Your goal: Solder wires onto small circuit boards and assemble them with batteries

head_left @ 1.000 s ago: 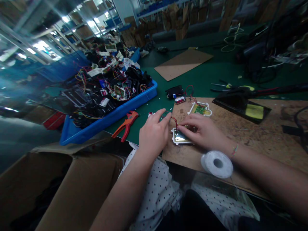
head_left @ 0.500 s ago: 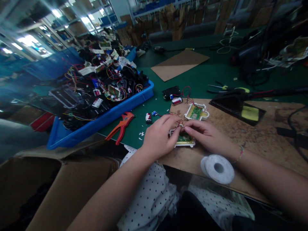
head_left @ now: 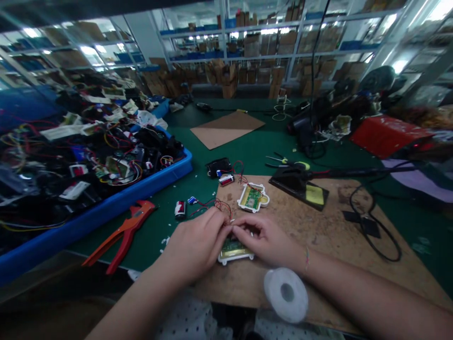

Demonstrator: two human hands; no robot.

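Note:
My left hand (head_left: 201, 236) and my right hand (head_left: 269, 238) meet over a green circuit board in a white plastic frame (head_left: 236, 258). Thumb and fingers of both are pinched together at the board's upper edge, on thin wires (head_left: 223, 204) whose ends my fingers mostly hide. Those red and dark wires lead left to a small blue-and-white connector (head_left: 192, 200) and a red-and-white battery (head_left: 180, 209). Just beyond my fingertips lies a second framed circuit board (head_left: 252, 197), wired to another battery (head_left: 226, 180) beside a black case (head_left: 218, 167).
A brown work board (head_left: 297, 245) carries a white spool (head_left: 286, 293) near my right forearm and a black stand with a yellow sponge (head_left: 314, 194). Orange cutters (head_left: 123, 233) lie left, beside a blue bin (head_left: 155, 186) heaped with wired parts. Pliers (head_left: 288, 163) rest behind.
My view has swung right and up, so everything sits further left and the red box at the right shows. Both hands stay pinched together over the same board.

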